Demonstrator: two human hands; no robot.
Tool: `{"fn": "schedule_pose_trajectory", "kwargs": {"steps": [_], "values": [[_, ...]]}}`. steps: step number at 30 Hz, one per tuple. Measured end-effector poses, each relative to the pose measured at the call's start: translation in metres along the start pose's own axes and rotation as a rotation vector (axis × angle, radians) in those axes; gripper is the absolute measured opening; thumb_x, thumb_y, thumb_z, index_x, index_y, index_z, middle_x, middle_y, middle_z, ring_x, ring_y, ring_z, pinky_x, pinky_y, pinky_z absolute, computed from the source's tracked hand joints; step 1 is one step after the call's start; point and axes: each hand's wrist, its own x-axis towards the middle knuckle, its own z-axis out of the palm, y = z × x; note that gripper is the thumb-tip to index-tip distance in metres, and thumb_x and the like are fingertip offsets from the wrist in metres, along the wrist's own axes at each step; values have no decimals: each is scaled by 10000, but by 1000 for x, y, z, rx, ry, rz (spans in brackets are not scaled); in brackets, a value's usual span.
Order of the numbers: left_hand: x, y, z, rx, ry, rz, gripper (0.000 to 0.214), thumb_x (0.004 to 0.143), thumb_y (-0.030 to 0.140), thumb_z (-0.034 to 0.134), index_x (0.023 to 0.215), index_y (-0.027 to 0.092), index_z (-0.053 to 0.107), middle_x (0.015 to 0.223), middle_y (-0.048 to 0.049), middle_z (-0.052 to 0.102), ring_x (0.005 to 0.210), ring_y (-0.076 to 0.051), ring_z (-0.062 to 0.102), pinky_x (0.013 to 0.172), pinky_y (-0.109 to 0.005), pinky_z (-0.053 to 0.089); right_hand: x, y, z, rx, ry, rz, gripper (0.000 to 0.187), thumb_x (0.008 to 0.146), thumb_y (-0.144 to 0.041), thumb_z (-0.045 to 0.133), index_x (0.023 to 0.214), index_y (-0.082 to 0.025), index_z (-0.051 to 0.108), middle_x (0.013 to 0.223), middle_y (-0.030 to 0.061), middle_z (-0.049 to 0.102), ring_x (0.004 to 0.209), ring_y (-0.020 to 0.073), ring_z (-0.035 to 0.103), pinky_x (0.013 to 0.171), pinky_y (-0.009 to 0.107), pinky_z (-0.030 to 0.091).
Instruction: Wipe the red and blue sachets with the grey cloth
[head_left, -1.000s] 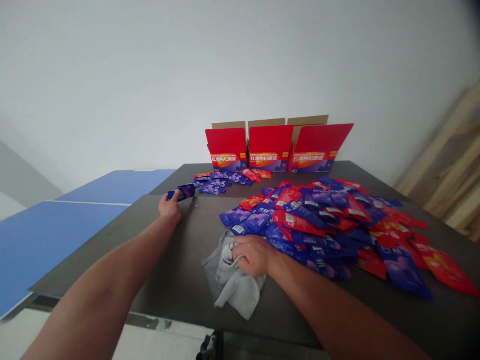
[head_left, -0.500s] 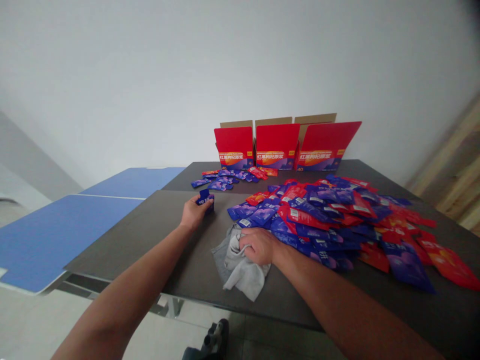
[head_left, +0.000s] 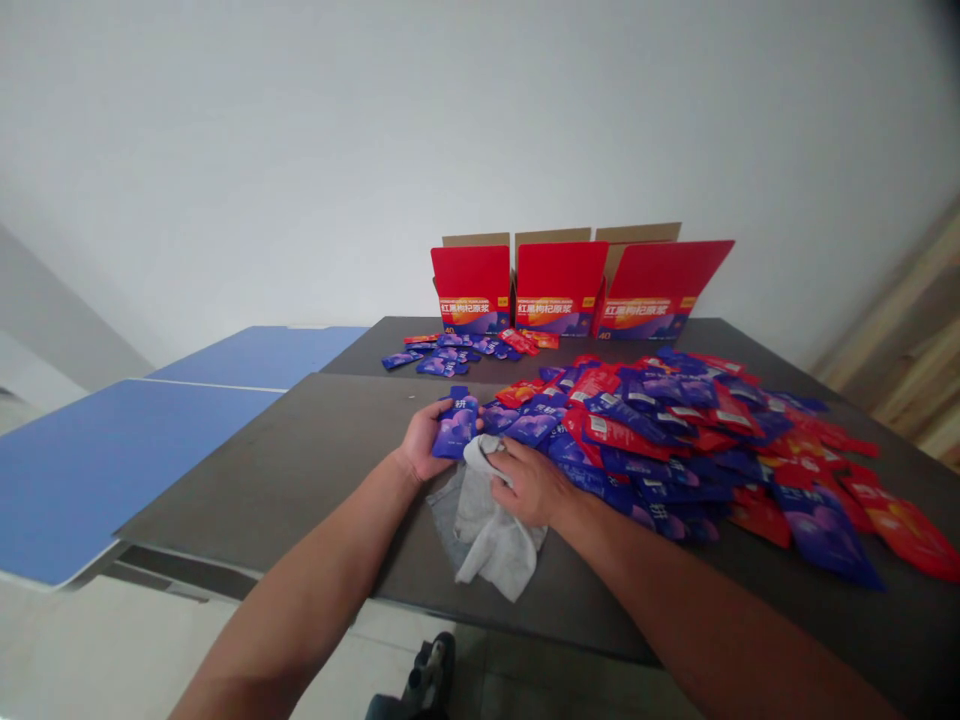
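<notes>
My left hand is closed on a purple pouch, its printed front turned up towards me. Just right of it, my right hand grips a grey cloth, which hangs down onto the dark table. The top fold of the cloth lies against or very close to the pouch's lower right corner. Beside my right hand spreads a large heap of red and purple pouches.
Three open red cartons stand in a row at the back, by the wall. In front of them lies a smaller group of pouches. A blue table adjoins on the left.
My left hand has moved right with the purple pouch, turning its front into view, up to the cloth. My right hand has lifted the cloth's top edge slightly towards it.
</notes>
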Motion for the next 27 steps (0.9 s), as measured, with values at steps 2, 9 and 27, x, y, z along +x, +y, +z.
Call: {"fn": "schedule_pose_trajectory", "kwargs": {"steps": [2, 9, 27], "values": [[-3, -1, 3, 62, -49, -36, 431, 902, 438, 386, 1097, 133, 621, 1103, -149, 665, 1015, -239, 649, 873, -386, 528, 0, 0, -2, -33, -42, -21, 398, 817, -148, 498, 1197, -200, 607, 1051, 91, 526, 934, 215, 509, 859, 361, 459], [-11, 1, 15, 151, -199, -50, 598, 929, 542, 298, 1349, 171, 507, 1183, -143, 643, 1103, -259, 616, 960, -423, 470, -2, 1, -6, -110, -92, -93, 404, 803, -97, 521, 1135, -272, 669, 1144, 97, 503, 1034, 244, 485, 903, 405, 417], [0, -18, -1, -179, -336, -291, 271, 916, 213, 495, 1141, 131, 620, 957, -119, 712, 890, -255, 699, 810, -455, 566, 1, -2, -15, -324, 80, 300, 474, 854, -138, 428, 1314, -144, 541, 1094, 154, 509, 942, 258, 536, 856, 378, 456]]}}
